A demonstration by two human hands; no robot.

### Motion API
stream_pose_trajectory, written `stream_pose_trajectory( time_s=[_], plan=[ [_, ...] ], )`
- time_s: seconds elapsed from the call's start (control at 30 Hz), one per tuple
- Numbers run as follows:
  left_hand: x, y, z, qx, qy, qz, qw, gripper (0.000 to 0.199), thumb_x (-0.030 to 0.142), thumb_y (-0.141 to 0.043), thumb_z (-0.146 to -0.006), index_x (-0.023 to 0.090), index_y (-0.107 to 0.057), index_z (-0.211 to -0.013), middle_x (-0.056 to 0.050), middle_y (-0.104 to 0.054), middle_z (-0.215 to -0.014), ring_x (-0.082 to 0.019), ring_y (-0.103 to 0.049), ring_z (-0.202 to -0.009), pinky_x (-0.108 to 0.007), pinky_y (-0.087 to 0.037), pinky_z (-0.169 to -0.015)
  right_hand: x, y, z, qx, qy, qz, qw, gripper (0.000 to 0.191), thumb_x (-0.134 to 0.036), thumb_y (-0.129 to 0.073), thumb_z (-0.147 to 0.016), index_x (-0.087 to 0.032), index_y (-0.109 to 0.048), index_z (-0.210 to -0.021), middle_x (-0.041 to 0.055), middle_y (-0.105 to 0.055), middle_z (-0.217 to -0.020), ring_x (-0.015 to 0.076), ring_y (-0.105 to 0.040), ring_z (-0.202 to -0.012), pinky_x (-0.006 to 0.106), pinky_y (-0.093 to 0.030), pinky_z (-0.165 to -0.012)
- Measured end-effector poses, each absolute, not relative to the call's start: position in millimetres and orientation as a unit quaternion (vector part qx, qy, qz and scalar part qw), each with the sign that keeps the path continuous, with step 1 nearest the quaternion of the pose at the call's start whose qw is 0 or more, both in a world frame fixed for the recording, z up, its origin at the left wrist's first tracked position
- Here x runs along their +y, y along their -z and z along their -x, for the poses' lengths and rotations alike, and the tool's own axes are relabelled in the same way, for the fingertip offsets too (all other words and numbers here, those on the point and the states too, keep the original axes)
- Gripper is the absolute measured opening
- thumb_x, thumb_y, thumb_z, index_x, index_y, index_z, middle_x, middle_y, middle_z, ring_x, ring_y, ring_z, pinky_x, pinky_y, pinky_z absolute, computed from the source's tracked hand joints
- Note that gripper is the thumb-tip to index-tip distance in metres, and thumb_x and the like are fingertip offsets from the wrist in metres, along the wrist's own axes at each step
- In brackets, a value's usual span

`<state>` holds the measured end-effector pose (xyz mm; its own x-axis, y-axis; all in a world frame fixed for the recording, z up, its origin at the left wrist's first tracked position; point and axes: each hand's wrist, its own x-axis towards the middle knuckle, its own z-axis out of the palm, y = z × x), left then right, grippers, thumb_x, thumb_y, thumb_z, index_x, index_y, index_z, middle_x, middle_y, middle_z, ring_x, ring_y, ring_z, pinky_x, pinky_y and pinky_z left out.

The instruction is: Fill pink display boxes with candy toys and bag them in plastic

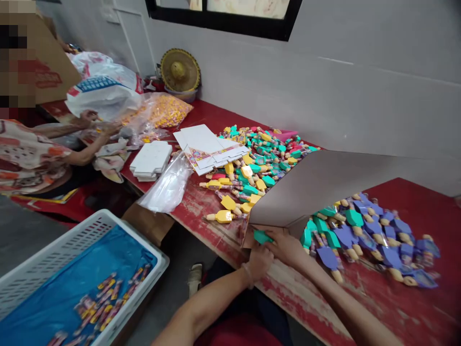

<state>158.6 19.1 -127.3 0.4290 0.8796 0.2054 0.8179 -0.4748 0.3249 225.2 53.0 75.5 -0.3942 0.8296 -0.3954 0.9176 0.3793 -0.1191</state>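
Observation:
At the table's front edge my two hands are close together, in the low opening of a cardboard box. Between them is a green paddle-shaped plastic toy. My right hand reaches in from the right, its fingers closed at the toy's near end. My left hand is just below, fingers curled against the same toy and partly hidden by the right. A tall grey-brown panel of the box stands behind them. Purple and green toys with tan ends lie heaped right of my hands.
Yellow, green and red toys are piled behind the box. Flat white cartons and clear plastic bags lie leftward. A white basket with wrapped tubes stands at lower left. Another person's hands work near bags at far left.

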Motion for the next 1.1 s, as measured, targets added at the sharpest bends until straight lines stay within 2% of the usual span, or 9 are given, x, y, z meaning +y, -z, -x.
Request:
stream_pose_trajectory(
  time_s=[0.1,0.2,0.27,0.43,0.57,0.83,0.97,1.03,1.1],
  plan=[
    [23,126,-157,0.512,-0.177,-0.839,0.054,0.039,0.023,-0.046,-0.100,0.013,-0.057,-0.137,-0.016,-0.064,-0.134,-0.028,-0.057,-0.129,-0.050,-0.043,-0.111,82,-97,-197,0.807,0.186,-0.537,0.162,0.035,-0.029,-0.057,-0.083,-0.017,-0.079,-0.107,0.0155,-0.076,-0.102,0.0293,-0.070,-0.093,0.029,-0.046,-0.072],
    [26,123,-155,0.502,-0.181,-0.846,-0.007,0.051,0.027,-0.042,-0.103,0.015,-0.040,-0.152,-0.014,-0.044,-0.157,-0.028,-0.039,-0.147,-0.050,-0.031,-0.121,105,-111,-172,0.791,0.195,-0.562,0.146,0.026,-0.025,-0.065,-0.070,-0.010,-0.079,-0.086,0.0153,-0.074,-0.082,0.0231,-0.065,-0.074,0.026,-0.040,-0.061],
    [26,123,-154,0.507,-0.180,-0.843,-0.015,0.051,0.028,-0.041,-0.103,0.016,-0.040,-0.152,-0.013,-0.040,-0.160,-0.029,-0.036,-0.149,-0.049,-0.030,-0.122,107,-112,-168,0.784,0.198,-0.575,0.123,0.023,-0.026,-0.065,-0.069,-0.010,-0.076,-0.079,0.0126,-0.071,-0.074,0.0195,-0.060,-0.067,0.026,-0.036,-0.057],
    [26,127,-157,0.518,-0.185,-0.835,0.024,0.051,0.025,-0.040,-0.103,0.017,-0.039,-0.153,-0.014,-0.054,-0.150,-0.027,-0.049,-0.140,-0.048,-0.035,-0.120,92,-107,-183,0.785,0.304,-0.539,-0.035,0.025,-0.029,-0.053,-0.079,-0.015,-0.058,-0.059,0.0005,-0.054,-0.054,0.0109,-0.041,-0.054,0.024,-0.026,-0.050],
    [27,125,-156,0.517,-0.182,-0.836,0.014,0.053,0.023,-0.040,-0.102,0.017,-0.037,-0.154,-0.014,-0.047,-0.155,-0.028,-0.044,-0.144,-0.050,-0.032,-0.121,89,-117,-180,0.814,0.283,-0.508,-0.004,0.027,-0.012,-0.049,-0.071,-0.018,-0.036,-0.048,-0.0054,-0.030,-0.046,0.0081,-0.025,-0.054,0.026,-0.015,-0.051],
    [25,120,-154,0.512,-0.183,-0.839,0.003,0.053,0.030,-0.041,-0.103,0.016,-0.038,-0.154,-0.014,-0.053,-0.151,-0.026,-0.047,-0.142,-0.047,-0.034,-0.121,95,-102,-182,0.810,0.303,-0.502,0.004,0.031,-0.010,-0.048,-0.075,-0.017,-0.032,-0.049,-0.0061,-0.020,-0.051,0.0061,-0.024,-0.055,0.026,-0.015,-0.055],
    [32,115,-157,0.525,-0.169,-0.834,0.024,0.049,0.029,-0.042,-0.103,0.015,-0.044,-0.150,-0.015,-0.054,-0.149,-0.027,-0.047,-0.142,-0.049,-0.036,-0.120,101,-77,-173,0.784,0.325,-0.527,-0.035,0.024,-0.009,-0.051,-0.074,-0.014,-0.045,-0.052,-0.0057,-0.032,-0.048,0.0072,-0.033,-0.055,0.023,-0.022,-0.053],
    [31,110,-159,0.531,-0.186,-0.825,0.061,0.046,0.028,-0.046,-0.102,0.016,-0.049,-0.146,-0.015,-0.056,-0.146,-0.029,-0.048,-0.140,-0.049,-0.039,-0.118,95,-65,-180,0.769,0.344,-0.535,-0.060,0.010,-0.016,-0.057,-0.077,-0.013,-0.061,-0.069,-0.0030,-0.051,-0.055,0.0103,-0.045,-0.056,0.021,-0.031,-0.053],
    [22,100,-157,0.525,-0.212,-0.818,0.103,0.044,0.031,-0.051,-0.099,0.016,-0.054,-0.141,-0.015,-0.061,-0.141,-0.030,-0.053,-0.136,-0.050,-0.044,-0.113,86,-53,-204,0.742,0.372,-0.544,-0.125,0.026,-0.025,-0.058,-0.083,-0.011,-0.068,-0.103,0.0013,-0.065,-0.070,0.0144,-0.057,-0.063,0.021,-0.040,-0.056]
  ],
)
